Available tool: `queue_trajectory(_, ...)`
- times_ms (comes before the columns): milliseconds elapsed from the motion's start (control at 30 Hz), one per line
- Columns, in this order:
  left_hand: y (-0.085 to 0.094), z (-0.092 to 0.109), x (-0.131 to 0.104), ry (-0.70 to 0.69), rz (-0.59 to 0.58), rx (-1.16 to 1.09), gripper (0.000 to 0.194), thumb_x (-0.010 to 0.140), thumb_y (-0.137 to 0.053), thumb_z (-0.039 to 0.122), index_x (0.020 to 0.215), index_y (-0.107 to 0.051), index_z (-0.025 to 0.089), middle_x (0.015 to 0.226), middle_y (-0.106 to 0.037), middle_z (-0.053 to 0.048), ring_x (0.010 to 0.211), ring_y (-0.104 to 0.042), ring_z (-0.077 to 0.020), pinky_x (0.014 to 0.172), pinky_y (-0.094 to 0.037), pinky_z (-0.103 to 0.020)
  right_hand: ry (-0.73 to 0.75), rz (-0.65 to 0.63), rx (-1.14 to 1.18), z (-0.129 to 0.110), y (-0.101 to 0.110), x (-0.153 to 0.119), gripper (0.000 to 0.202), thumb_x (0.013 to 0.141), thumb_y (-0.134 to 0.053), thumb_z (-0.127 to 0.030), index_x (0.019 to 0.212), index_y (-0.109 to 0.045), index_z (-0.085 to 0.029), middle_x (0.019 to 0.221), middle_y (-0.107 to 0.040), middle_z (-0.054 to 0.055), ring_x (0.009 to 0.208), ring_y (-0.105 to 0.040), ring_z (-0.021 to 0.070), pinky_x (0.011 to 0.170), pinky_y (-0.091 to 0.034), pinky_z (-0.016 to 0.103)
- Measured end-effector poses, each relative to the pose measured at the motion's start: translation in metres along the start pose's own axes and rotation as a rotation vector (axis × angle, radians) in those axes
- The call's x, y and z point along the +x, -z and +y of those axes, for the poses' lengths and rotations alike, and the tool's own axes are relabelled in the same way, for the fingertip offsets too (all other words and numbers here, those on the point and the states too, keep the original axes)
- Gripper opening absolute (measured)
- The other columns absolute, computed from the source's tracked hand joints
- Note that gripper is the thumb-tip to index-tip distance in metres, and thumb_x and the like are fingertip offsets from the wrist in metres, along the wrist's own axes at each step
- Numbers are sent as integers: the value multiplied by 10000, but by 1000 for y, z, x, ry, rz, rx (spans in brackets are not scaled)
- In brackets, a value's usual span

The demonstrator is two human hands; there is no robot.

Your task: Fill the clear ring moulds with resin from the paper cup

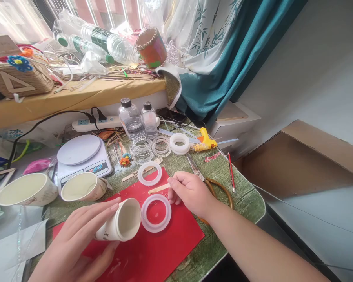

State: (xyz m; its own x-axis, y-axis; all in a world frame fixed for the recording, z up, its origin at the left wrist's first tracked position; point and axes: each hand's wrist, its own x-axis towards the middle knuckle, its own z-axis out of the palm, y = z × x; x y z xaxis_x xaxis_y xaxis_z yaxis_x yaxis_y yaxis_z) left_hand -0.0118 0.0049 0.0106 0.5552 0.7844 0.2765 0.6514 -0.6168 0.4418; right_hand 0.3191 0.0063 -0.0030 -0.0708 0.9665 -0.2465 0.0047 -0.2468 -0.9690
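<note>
My left hand point(73, 239) is wrapped round a small paper cup point(108, 229), which leans so that its mouth faces me and to the right. My right hand point(192, 192) pinches a wooden craft stick point(159, 189) that points left above a red sheet point(164, 254). Just right of the cup's rim, a translucent ring-shaped mould point(166, 213) lies on the sheet. A second ring mould point(141, 177) rests farther back, partly on the sheet's top corner. Whether any liquid is in the cup cannot be made out.
Scissors point(196, 167) lie beside my right hand, with a yellow glue gun point(205, 141) and red pencil point(231, 172) beyond. Behind stand two clear bottles point(130, 117), stacked rings point(141, 150) and a white scale point(85, 166). Paper bowls point(51, 192) are at left.
</note>
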Motion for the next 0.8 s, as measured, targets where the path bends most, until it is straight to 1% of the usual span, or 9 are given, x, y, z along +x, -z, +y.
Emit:
queue_trajectory(367,0,-2,1,-12,17,6,482,1041,-609,324,1519,-620,385,1453,-716,-30,1319,-676,-281,1139,-529,-373,-1,1,2,0,0,0,432,1080,-677,-513,754,-624,-233,757,-767,18,687,-735,169,662,-581,280)
queue_trajectory(600,0,-1,2,-10,29,6,483,1028,-620,323,1505,-634,394,1438,-738,-32,1298,-700,-289,1116,-555,-394,-4,2,2,-1,0,0,432,1082,-679,-512,758,-627,-232,756,-767,20,686,-733,171,666,-581,285)
queue_trajectory(800,0,1,2,-11,22,-2,484,1044,-600,310,1520,-614,401,1456,-712,-19,1318,-670,-273,1144,-518,-380,3,1,-2,-1,0,-1,442,1084,-672,-529,759,-629,-233,752,-764,16,680,-730,164,662,-575,274)
